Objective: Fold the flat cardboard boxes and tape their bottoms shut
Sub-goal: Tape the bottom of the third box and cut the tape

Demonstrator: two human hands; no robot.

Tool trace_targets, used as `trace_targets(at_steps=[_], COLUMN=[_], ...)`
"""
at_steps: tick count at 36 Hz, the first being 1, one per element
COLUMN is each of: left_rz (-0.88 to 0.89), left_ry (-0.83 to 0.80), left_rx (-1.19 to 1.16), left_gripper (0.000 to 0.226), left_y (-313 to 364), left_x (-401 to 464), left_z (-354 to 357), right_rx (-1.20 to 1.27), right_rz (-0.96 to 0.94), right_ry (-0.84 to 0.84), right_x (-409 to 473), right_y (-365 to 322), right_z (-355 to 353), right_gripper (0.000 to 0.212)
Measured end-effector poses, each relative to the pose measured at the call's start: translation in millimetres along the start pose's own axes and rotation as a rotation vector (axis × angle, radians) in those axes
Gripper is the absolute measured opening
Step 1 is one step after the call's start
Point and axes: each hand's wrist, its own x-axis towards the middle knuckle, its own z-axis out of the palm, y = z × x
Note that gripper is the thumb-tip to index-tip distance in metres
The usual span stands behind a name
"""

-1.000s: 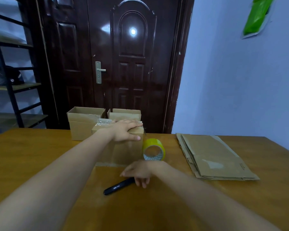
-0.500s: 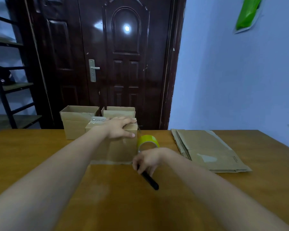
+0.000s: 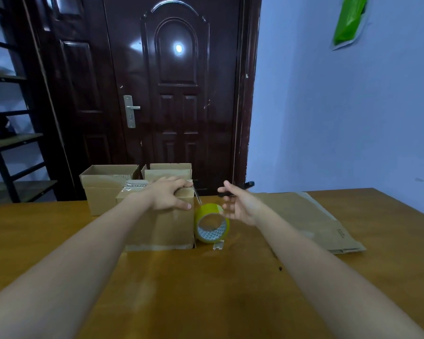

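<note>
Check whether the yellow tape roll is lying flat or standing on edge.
On edge: the yellow tape roll shows its round core hole toward the camera, beside the brown cardboard box under the left hand.

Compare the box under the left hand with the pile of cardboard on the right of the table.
The box under the left hand stands folded up; the pile of flat cardboard lies unfolded. The box has clear tape across its top, the pile none that I can see. The left hand rests on the box; nothing touches the pile. Both are brown cardboard on the wooden table.
</note>
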Motion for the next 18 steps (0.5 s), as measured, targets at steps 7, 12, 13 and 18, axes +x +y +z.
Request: trace_targets(at_steps=[7,12,13,18], left_rz=[0.041,0.043,0.041,0.039], left_ry=[0.031,-0.038,-0.054,-0.079], left_rx=[0.082,0.172,0.189,0.215], left_gripper=[0.074,0.077,0.076,0.073], left_y=[7.4,12.0,13.2,15.9], left_x=[4.9,6.2,6.3,7.5], left_z=[-5.4,-7.6,-7.6,-7.2], right_rx=[-0.229,-0.210,-0.203,-0.242], right_rz=[-0.116,-0.190,-0.195,-0.206], right_ry=[0.188,0.200,0.205,0.211], right_x=[13.9,17.5,18.4,22.1], right_y=[6.0,8.6,9.3,12.0], right_z=[23.7,35.9,37.3,43.3], right_gripper=[0.009,0.008,0.008,0.008])
